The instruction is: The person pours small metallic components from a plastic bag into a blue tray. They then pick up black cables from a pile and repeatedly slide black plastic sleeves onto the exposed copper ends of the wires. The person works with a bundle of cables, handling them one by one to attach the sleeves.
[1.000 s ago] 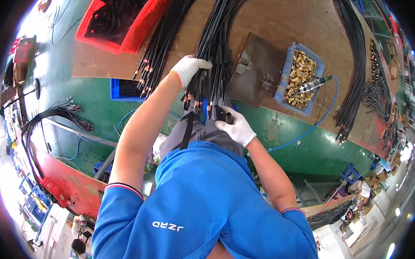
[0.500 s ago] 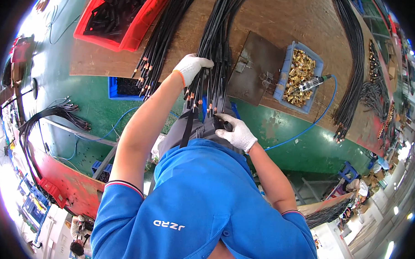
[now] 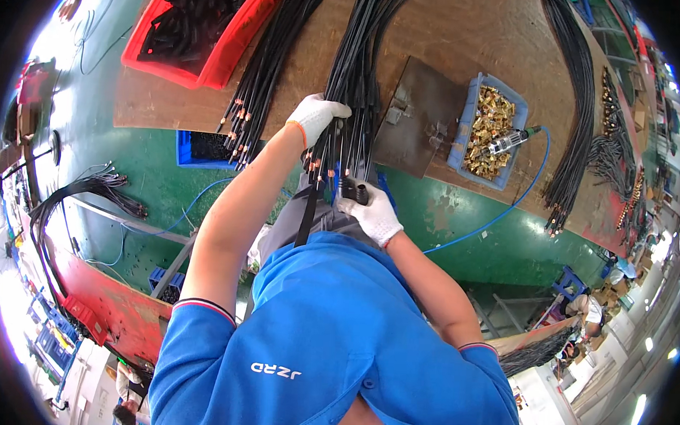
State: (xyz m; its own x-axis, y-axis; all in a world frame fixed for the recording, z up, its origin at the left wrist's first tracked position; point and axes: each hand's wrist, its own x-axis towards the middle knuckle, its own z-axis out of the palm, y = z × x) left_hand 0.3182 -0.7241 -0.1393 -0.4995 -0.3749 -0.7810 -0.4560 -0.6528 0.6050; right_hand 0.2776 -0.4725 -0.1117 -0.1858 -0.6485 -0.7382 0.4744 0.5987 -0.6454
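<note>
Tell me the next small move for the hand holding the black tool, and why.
Probably bring the right hand and its black tool up to one hose end: the left hand grips the hose bundle, whose copper-tipped ends hang just above the tool.

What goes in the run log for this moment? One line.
left hand: gloved, grips black hose bundle | right hand: gloved, holds black tool at hose ends | blue bin of brass fittings beside | wooden bench
</note>
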